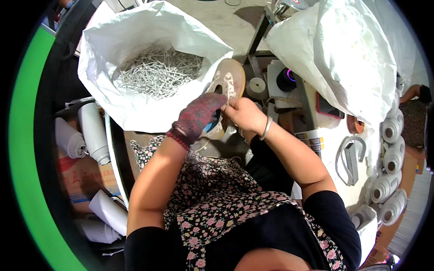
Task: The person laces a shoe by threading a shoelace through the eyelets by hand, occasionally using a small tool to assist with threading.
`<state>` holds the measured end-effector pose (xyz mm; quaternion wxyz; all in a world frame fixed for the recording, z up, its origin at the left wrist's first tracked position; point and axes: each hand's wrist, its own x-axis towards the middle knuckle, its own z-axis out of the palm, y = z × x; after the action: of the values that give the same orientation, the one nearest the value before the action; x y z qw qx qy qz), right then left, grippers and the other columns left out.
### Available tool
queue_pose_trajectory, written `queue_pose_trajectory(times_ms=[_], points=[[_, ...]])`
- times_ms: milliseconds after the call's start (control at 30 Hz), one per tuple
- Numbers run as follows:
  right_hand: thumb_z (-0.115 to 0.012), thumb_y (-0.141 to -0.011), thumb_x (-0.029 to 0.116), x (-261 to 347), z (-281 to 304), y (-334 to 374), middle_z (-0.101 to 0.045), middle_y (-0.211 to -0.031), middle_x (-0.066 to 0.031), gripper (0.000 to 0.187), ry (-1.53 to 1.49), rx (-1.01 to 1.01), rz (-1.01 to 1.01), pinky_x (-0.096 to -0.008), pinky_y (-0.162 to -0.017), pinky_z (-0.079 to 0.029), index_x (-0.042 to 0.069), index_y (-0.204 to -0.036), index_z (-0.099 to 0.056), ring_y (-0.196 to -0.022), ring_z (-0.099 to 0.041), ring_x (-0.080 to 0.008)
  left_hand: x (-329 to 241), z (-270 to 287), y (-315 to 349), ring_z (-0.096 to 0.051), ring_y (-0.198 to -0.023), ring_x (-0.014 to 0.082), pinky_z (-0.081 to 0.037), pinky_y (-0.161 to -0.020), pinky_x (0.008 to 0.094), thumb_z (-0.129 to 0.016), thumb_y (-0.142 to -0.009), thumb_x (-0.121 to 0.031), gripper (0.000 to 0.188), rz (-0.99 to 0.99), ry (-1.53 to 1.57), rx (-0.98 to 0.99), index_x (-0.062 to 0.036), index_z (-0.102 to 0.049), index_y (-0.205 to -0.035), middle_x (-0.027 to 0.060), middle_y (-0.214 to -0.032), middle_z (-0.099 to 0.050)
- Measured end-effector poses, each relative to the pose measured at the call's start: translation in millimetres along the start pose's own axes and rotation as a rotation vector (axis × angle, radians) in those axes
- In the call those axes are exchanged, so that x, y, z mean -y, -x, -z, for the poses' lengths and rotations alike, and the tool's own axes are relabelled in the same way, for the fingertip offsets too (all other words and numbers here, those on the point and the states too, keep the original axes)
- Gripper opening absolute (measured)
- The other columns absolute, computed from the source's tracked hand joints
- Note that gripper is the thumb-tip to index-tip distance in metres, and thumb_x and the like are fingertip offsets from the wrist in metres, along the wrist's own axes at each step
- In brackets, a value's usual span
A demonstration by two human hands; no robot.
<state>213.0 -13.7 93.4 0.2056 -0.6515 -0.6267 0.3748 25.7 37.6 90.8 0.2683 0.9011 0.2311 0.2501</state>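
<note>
My left hand, in a dark red and grey knitted glove, meets my bare right hand in front of my body. The fingers of both hands are closed in a pinch, tip to tip. Whatever lies between them is too small or too hidden to make out. Just behind the hands is a light-coloured shoe with a patterned upper, partly covered by them. A large open white sack stands beyond my left hand. Inside it lies a heap of thin pale grey pin-like pieces.
White cylindrical parts lie on a cardboard box at left. To the right, a table carries a full translucent bag, a phone, a brown tape roll and a grey curved part. White ribbed parts line its far right.
</note>
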Motion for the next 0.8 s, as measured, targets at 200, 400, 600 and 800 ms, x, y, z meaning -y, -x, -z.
queue_pose_trajectory(times_ms=[200, 400, 600, 800], points=[[-0.057, -0.088, 0.031, -24, -19, -10, -0.06, -0.073, -0.0258, 0.038, 0.04, 0.016, 0.207, -0.0482, -0.069, -0.047, -0.004, -0.073, -0.063, -0.074, -0.059, -0.0434, 21, -15, -25, -0.059, -0.106, 0.0335, -0.049, -0.09, 0.0367, -0.064, -0.075, -0.006, 0.027, 0.198, 0.137, 0.159, -0.0045, -0.068, -0.102, 0.0175, -0.118, -0.059], [-0.055, -0.089, 0.012, -47, 21, -16, -0.064, -0.087, -0.018, 0.016, -0.146, 0.015, 0.417, -0.0396, -0.069, -0.05, -0.001, -0.095, -0.063, -0.076, -0.062, -0.0333, 48, -39, -26, -0.059, -0.111, 0.0319, -0.05, -0.091, 0.0375, -0.067, -0.069, -0.003, 0.03, 0.025, 0.05, -0.034, -0.0067, -0.07, -0.099, 0.0194, -0.118, -0.06], [-0.047, -0.097, 0.004, -22, 38, -22, -0.061, -0.089, -0.006, 0.022, -0.77, -0.061, 0.013, -0.0236, -0.07, -0.049, 0.003, -0.119, -0.043, -0.076, -0.059, -0.0111, 25, -51, -44, -0.061, -0.086, 0.0239, -0.048, -0.074, 0.0323, -0.06, -0.08, -0.006, 0.017, 0.618, 1.053, -0.143, -0.0043, -0.067, -0.095, 0.0099, -0.091, -0.059], [-0.063, -0.087, 0.005, -21, 28, -33, -0.06, -0.079, -0.0049, 0.005, -0.313, -0.392, 0.225, -0.0268, -0.064, -0.046, 0.001, -0.089, -0.06, -0.069, -0.056, -0.0142, 15, -40, -45, -0.059, -0.083, 0.0212, -0.047, -0.072, 0.0313, -0.064, -0.082, -0.011, 0.013, 0.517, 0.618, -0.137, -0.0041, -0.065, -0.092, 0.0086, -0.089, -0.057]])
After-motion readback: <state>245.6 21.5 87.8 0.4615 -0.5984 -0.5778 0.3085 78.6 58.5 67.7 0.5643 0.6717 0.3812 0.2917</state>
